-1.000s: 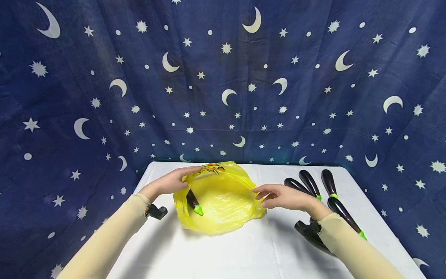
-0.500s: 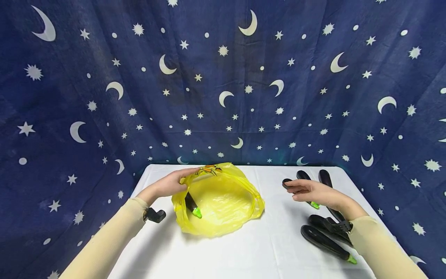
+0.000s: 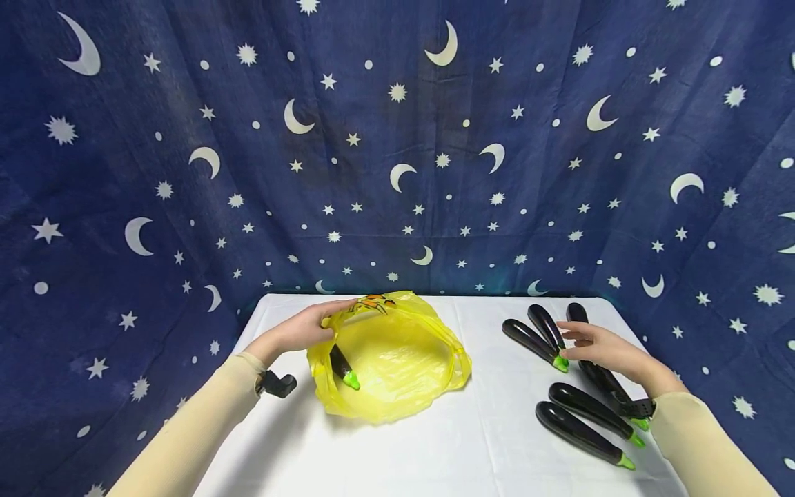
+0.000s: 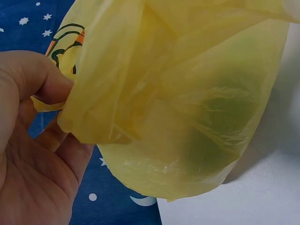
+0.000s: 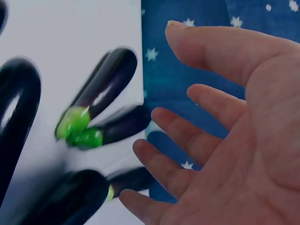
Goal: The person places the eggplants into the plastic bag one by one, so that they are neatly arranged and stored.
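Note:
My left hand (image 3: pixel 303 327) pinches the rim of a yellow plastic bag (image 3: pixel 397 404), holding its mouth apart. Inside the bag lies one dark eggplant (image 3: pixel 341 363) with a green stem end, partly covered by the bag's left side. In the left wrist view, thumb and fingers grip the bag's folded edge (image 4: pixel 101 117). My right hand (image 3: pixel 611 351) hovers over the eggplants at the right, fingers loosely spread and nothing in them. Its fingertips overlap the stem ends of a pair of eggplants (image 3: pixel 526 339) in the head view. The right wrist view shows that pair (image 5: pixel 112 77) beyond the fingers.
Several more eggplants lie on the white-covered table (image 3: pixel 472 449), two of them, one eggplant (image 3: pixel 577 433) nearest, toward the front right. Another eggplant (image 3: pixel 577 313) is at the back, partly behind my right hand. A blue curtain (image 3: pixel 373 172) with moons and stars surrounds the table.
My right hand has left the bag's right side and travelled right to the eggplants. My left hand keeps its pinch on the bag, which has hardly moved.

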Tool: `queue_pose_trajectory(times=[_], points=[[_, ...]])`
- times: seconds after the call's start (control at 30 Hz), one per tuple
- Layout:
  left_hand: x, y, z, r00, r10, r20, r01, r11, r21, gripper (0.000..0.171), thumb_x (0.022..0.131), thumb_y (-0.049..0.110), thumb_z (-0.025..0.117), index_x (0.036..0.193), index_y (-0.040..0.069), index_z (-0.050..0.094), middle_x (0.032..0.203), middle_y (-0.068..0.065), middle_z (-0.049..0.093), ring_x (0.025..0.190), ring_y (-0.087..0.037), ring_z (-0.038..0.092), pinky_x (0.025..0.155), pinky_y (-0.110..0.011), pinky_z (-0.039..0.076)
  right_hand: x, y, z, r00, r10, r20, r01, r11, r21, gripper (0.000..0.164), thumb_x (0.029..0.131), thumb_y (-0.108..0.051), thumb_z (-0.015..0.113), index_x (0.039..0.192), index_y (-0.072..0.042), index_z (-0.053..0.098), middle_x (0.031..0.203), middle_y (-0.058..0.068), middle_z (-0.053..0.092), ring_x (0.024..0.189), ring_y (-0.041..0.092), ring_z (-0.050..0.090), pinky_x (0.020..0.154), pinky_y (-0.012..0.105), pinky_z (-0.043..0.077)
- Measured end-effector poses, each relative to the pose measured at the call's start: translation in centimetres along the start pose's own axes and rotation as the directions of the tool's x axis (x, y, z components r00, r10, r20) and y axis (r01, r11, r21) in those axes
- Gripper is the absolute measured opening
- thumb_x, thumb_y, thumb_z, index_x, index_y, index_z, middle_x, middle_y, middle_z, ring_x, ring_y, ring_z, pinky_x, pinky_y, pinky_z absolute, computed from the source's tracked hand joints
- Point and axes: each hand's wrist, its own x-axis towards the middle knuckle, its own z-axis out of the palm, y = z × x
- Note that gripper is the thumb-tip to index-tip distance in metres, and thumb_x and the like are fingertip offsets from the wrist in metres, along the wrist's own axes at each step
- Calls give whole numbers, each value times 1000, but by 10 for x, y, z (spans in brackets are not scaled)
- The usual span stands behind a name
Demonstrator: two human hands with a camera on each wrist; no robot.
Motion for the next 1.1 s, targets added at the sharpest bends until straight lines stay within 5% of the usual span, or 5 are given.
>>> queue_pose_trajectory(times=[0.73,1.1], points=[[-2,-3,1,1000,-17,2,17,1000,-3,79,87,-8,56,159,17,40,159,-3,43,130,-22,49,109,-44,40,-21,58,-17,984,178,2,-178,983,-34,89,93,-29,73,155,11,24,146,47,33,134,64,32,96,72,40],[-2,0,3,1000,-20,11,20,1000,-12,78,87,-8,56,159,15,39,160,-4,41,140,-23,43,115,-48,35,-28,75,-20,945,321,66,-323,946,26,92,95,-30,71,157,9,15,147,47,30,131,66,35,88,79,39]])
